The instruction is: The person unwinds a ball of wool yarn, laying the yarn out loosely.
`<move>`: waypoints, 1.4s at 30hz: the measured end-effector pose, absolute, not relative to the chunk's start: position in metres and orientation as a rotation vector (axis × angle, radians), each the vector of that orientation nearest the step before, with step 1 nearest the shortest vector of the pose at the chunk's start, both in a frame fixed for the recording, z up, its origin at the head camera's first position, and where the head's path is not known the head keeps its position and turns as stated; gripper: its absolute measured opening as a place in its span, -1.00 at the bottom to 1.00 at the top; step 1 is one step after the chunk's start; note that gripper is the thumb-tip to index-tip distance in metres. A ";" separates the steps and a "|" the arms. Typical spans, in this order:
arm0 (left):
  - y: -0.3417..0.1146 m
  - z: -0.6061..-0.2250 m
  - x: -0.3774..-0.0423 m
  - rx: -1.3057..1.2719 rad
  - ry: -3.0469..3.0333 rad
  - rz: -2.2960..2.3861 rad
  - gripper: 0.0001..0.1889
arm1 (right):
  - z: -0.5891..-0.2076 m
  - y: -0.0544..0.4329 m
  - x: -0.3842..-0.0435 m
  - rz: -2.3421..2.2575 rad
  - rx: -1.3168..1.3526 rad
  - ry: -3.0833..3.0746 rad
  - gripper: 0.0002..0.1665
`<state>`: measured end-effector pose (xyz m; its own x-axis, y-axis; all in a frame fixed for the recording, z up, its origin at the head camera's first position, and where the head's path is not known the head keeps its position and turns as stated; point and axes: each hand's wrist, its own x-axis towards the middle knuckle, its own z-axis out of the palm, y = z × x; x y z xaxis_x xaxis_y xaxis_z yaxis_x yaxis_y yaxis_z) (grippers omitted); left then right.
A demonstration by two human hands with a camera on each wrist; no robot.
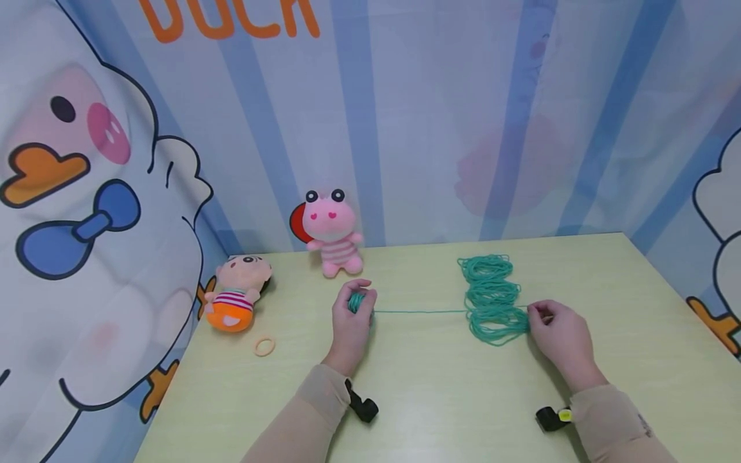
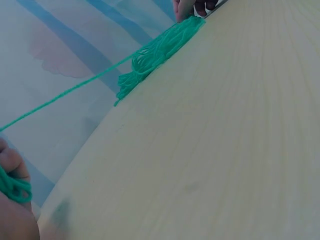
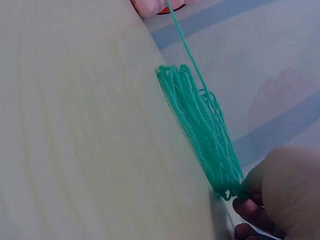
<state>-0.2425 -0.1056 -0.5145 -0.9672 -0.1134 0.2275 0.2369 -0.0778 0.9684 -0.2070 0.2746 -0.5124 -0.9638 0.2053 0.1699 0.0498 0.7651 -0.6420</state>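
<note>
A bundle of green yarn (image 1: 492, 299), looped in several layers, lies on the table right of centre. My left hand (image 1: 351, 328) holds a small wound ball of the same yarn (image 1: 356, 301), fingers curled round it. From that ball a single strand (image 1: 425, 312) runs taut across to the bundle and past it. At the bundle's right edge my right hand (image 1: 560, 341) pinches the yarn between thumb and fingertips. In the right wrist view the right hand (image 3: 280, 192) is right at the bundle's looped end (image 3: 227, 190).
A pink hippo toy (image 1: 334, 235) sits at the table's back edge. Further left a doll in orange shorts (image 1: 234, 296) leans by the curtain, with a beige ring (image 1: 255, 348) in front of it. A printed curtain (image 1: 417, 128) hangs behind the table (image 1: 440, 399).
</note>
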 end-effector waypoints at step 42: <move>-0.101 -0.510 -0.241 -0.304 -1.911 -2.359 -0.81 | -0.493 0.077 -0.212 1.136 0.534 -2.753 -0.65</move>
